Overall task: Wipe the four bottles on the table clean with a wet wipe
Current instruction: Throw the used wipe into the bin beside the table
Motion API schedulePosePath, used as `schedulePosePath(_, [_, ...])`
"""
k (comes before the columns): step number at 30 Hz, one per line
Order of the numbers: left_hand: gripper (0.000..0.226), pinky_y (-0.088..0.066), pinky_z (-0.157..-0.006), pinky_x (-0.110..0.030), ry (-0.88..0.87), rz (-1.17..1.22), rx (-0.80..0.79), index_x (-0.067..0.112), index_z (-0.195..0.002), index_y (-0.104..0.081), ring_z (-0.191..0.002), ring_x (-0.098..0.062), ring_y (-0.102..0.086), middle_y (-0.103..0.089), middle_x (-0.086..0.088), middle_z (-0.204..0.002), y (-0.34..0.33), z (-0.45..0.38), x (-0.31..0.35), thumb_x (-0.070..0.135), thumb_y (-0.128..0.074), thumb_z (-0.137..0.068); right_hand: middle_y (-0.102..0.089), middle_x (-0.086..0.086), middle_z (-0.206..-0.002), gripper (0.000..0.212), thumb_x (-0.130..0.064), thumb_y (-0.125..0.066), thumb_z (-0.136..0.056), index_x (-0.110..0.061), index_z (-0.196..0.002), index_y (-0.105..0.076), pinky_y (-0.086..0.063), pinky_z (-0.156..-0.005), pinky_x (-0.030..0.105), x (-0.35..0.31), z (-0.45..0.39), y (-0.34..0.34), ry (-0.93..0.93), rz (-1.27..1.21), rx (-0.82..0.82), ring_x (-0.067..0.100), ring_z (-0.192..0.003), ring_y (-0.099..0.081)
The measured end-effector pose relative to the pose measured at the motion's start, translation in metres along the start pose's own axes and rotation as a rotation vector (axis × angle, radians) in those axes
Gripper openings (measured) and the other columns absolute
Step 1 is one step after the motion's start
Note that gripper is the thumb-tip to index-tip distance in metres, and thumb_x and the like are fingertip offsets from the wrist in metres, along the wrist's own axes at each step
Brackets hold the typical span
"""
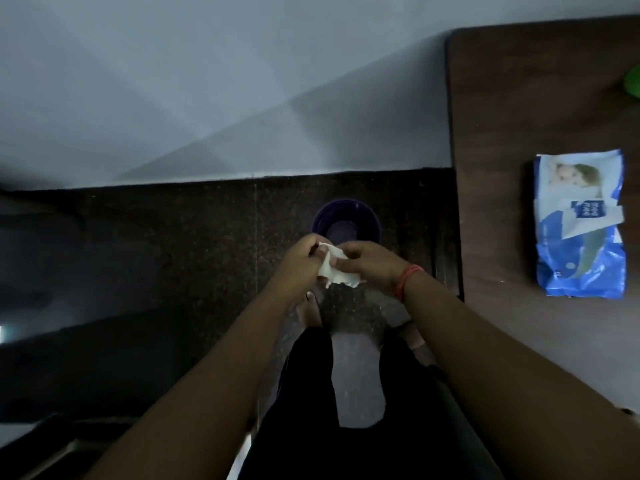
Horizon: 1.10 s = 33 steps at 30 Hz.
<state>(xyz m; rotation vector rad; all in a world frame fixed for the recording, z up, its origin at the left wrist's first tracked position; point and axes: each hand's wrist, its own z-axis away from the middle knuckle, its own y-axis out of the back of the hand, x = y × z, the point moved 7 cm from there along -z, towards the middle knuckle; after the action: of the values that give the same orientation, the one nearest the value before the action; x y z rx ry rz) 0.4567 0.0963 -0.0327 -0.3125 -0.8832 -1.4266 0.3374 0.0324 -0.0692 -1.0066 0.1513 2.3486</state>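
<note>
A crumpled white wet wipe (335, 271) is held between both hands over the dark floor. My left hand (300, 263) pinches its left side and my right hand (367, 263) grips its right side. Just beyond the hands a dark purple bin (346, 220) stands on the floor, its opening facing up. A blue wet-wipe pack (580, 225) lies on the brown table (502, 133) at the right. At the far right edge a green thing (633, 83) shows only in part. No whole bottle is in view.
A pale wall (207, 81) rises behind the bin. My legs in dark trousers and my bare feet (310, 311) are below the hands. The table's left edge runs close to my right forearm.
</note>
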Motion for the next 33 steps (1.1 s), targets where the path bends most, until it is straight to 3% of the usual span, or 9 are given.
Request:
schedulePosePath(3, [0.021,-0.049,-0.059,-0.024,0.008,-0.139,-0.08,0.014,-0.112,-0.061,-0.08,-0.014,-0.06,-0.063,-0.004,-0.098,0.014,-0.045,-0.021,0.023,-0.043,-0.107,-0.063,0.005,-0.084,0.014,-0.025,-0.068,-0.095,-0.019,-0.084,-0.063,-0.045,-0.066,0.031,0.016,-0.034,0.005,-0.05,0.015,0.135,0.019,-0.077,-0.057])
schedulePosePath(5, [0.021,-0.047,-0.061,-0.03,0.014,-0.239,-0.088,0.016,-0.112,-0.06,-0.083,-0.017,-0.06,-0.062,-0.006,-0.1,0.023,-0.073,-0.036,0.027,-0.044,-0.106,-0.058,0.005,-0.081,0.018,-0.019,-0.067,-0.096,-0.016,-0.08,-0.057,-0.047,-0.058,0.026,0.028,-0.055,0.008,-0.066,-0.168,0.242,0.016,-0.073,-0.054])
schedulePosePath(8, [0.022,-0.043,-0.054,-0.025,0.059,-0.259,-0.066,0.014,-0.113,-0.059,-0.077,-0.015,-0.06,-0.063,-0.007,-0.1,0.022,-0.115,-0.061,0.028,-0.045,-0.106,-0.06,0.009,-0.094,0.015,-0.011,-0.061,-0.098,-0.013,-0.084,-0.057,-0.057,-0.063,0.026,0.054,-0.088,0.006,-0.115,-0.536,0.362,0.021,-0.088,-0.06])
schedulePosePath(10, [0.023,-0.043,-0.053,-0.024,0.087,-0.239,-0.036,0.012,-0.117,-0.058,-0.075,-0.015,-0.06,-0.063,-0.008,-0.101,0.012,-0.143,-0.079,0.027,-0.046,-0.106,-0.06,0.012,-0.108,0.01,-0.012,-0.059,-0.099,-0.013,-0.09,-0.059,-0.058,-0.066,0.031,0.077,-0.112,0.009,-0.129,-0.607,0.434,0.026,-0.098,-0.061])
schedulePosePath(16, [0.026,-0.057,-0.07,-0.044,0.203,-0.149,-0.038,0.002,-0.119,-0.056,-0.09,-0.036,-0.064,-0.061,-0.025,-0.114,-0.042,-0.237,-0.169,0.022,-0.048,-0.104,-0.057,0.007,-0.109,0.01,-0.011,-0.055,-0.101,-0.018,-0.095,-0.058,-0.058,-0.071,0.039,0.153,-0.2,0.039,-0.163,-0.458,0.645,0.031,-0.102,-0.059])
schedulePosePath(19, [0.023,-0.058,-0.084,-0.054,0.295,-0.084,-0.049,0.003,-0.122,-0.053,-0.109,-0.04,-0.06,-0.054,-0.022,-0.127,-0.072,-0.283,-0.214,0.016,-0.05,-0.102,-0.052,0.008,-0.118,0.019,-0.011,-0.051,-0.102,-0.011,-0.121,-0.056,-0.059,-0.079,0.042,0.19,-0.243,0.054,-0.21,-0.406,0.684,0.03,-0.104,-0.055])
schedulePosePath(22, [0.027,-0.058,-0.088,-0.048,0.324,-0.007,-0.085,0.004,-0.129,-0.049,-0.109,-0.034,-0.057,-0.05,-0.017,-0.129,-0.098,-0.321,-0.24,0.014,-0.05,-0.103,-0.049,0.006,-0.121,0.035,-0.012,-0.05,-0.101,-0.015,-0.137,-0.051,-0.058,-0.09,0.049,0.219,-0.279,0.069,-0.245,-0.364,0.7,0.03,-0.108,-0.055])
schedulePosePath(27, [0.052,-0.045,-0.096,-0.043,0.167,-0.384,-0.187,0.003,-0.148,-0.036,-0.123,-0.039,-0.054,-0.052,-0.022,-0.14,-0.122,-0.361,-0.266,0.024,-0.051,-0.103,-0.043,0.014,-0.151,0.069,-0.012,-0.055,-0.095,-0.024,-0.157,-0.027,-0.046,-0.106,0.049,0.25,-0.313,0.085,-0.304,-0.149,0.649,0.039,-0.13,-0.049])
schedulePosePath(33, [0.049,-0.045,-0.105,-0.046,0.027,-0.548,-0.259,0.007,-0.147,-0.041,-0.128,-0.039,-0.052,-0.053,-0.02,-0.141,-0.121,-0.345,-0.262,0.022,-0.051,-0.102,-0.039,0.013,-0.155,0.067,-0.019,-0.051,-0.102,-0.019,-0.159,-0.017,-0.039,-0.112,0.039,0.244,-0.298,0.068,-0.316,0.061,0.552,0.034,-0.135,-0.045])
